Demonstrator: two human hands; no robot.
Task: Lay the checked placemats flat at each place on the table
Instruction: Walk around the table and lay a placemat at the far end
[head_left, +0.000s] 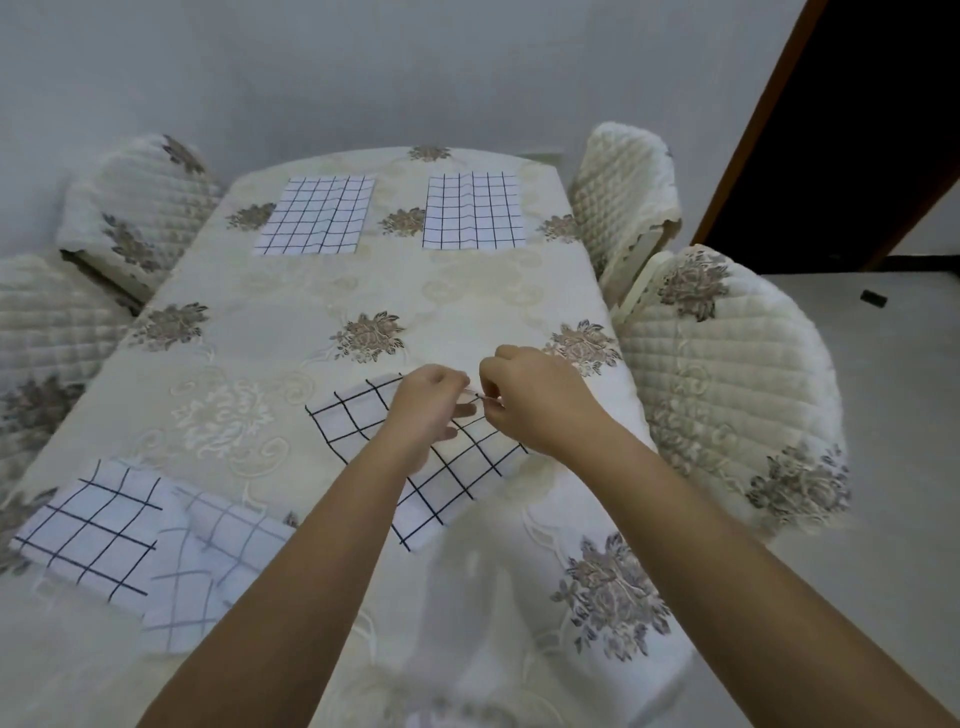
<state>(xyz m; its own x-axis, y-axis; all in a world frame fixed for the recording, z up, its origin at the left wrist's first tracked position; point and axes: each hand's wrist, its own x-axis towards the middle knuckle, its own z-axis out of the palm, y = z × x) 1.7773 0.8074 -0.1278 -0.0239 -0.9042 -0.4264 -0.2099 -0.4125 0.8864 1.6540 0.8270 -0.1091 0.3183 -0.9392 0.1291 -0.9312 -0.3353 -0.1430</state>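
Both arms stretch forward, left hand and right hand nearly touching, fingers pinching the placemat edge.

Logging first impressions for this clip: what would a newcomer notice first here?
Mid-table, the left hand and right hand meet, pinching the far edge of a checked placemat that lies askew near the right side of the table. Two flat placemats lie at the far end, and a loose pile sits near left.
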